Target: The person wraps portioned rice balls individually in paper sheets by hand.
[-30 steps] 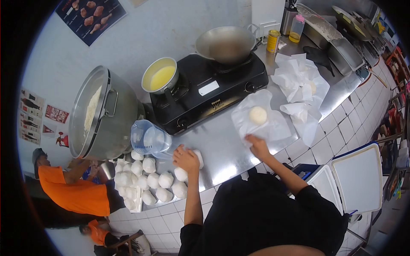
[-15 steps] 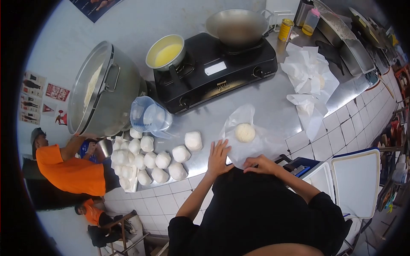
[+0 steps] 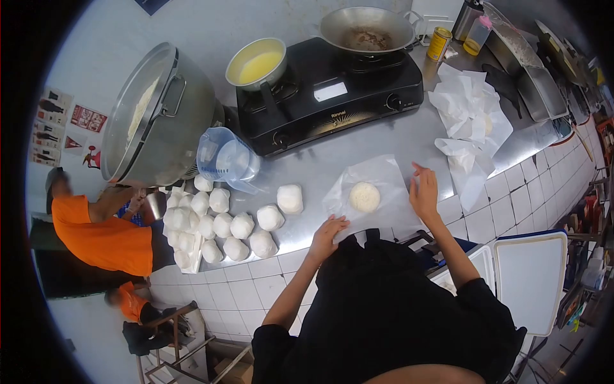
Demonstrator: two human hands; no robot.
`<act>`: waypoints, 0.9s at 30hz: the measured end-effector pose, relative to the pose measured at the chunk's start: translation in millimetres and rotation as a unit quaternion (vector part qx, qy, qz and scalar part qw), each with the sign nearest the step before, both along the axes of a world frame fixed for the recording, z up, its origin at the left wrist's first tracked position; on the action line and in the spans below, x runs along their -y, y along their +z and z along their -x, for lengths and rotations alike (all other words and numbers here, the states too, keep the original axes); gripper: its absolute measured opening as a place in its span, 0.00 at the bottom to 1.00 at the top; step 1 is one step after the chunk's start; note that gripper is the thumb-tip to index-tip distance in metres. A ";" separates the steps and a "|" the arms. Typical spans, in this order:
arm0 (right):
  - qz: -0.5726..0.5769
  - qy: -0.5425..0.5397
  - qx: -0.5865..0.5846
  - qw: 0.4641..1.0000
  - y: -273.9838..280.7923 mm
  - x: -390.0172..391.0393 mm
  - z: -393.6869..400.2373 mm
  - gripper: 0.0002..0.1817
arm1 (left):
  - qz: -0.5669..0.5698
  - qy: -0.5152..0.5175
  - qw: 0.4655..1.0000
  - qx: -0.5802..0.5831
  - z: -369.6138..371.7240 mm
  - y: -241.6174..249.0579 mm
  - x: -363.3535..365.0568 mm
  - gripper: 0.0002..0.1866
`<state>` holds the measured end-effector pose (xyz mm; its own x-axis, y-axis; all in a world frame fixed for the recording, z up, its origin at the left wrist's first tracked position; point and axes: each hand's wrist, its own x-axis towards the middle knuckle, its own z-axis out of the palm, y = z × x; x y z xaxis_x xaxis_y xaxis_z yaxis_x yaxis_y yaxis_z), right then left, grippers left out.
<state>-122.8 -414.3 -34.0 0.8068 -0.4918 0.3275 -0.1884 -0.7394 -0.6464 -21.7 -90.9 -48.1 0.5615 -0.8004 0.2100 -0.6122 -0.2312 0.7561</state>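
Note:
A round, pale flattened ball (image 3: 365,197) lies on a white paper sheet (image 3: 390,173) on the metal counter. At the sheet's lower left corner rests my left hand (image 3: 329,237), its fingers spread, holding nothing. My right hand (image 3: 423,192) is raised at the sheet's right edge, fingers apart and with nothing in it. To the left stand several white wrapped balls (image 3: 242,225), the nearest one (image 3: 290,200) apart from the group. Crumpled white papers (image 3: 470,115) lie at the counter's right.
A black gas stove (image 3: 332,121) holds a pan of yellow liquid (image 3: 257,63) and a wok (image 3: 368,32). Left are a large pot (image 3: 160,121) and a blue-tinted jug (image 3: 227,157). Two people in orange shirts (image 3: 105,230) are at the left. A white box lid (image 3: 531,281) stands right.
My right hand has moved right and up, from the sheet's lower edge to its right side, and opened. The paper now lies flatter and more spread. The view has shifted slightly.

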 end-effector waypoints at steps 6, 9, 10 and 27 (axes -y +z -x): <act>-0.043 0.279 -0.120 0.952 80.0 -33.6 42.8 0.26 | -0.087 0.100 0.991 0.006 -9.7 -6.3 -10.3 0.15; -0.101 0.242 -0.082 0.961 20.7 -22.5 40.1 0.18 | -0.091 0.161 0.982 -0.041 -17.3 12.9 7.2 0.19; -0.134 0.223 -0.056 0.964 2.5 -16.8 35.9 0.17 | -0.127 0.164 0.977 -0.056 -23.6 14.7 8.6 0.19; -0.496 0.051 -0.154 0.853 -49.1 0.2 -25.1 0.21 | -0.178 0.320 0.930 -0.027 -65.0 15.1 23.3 0.16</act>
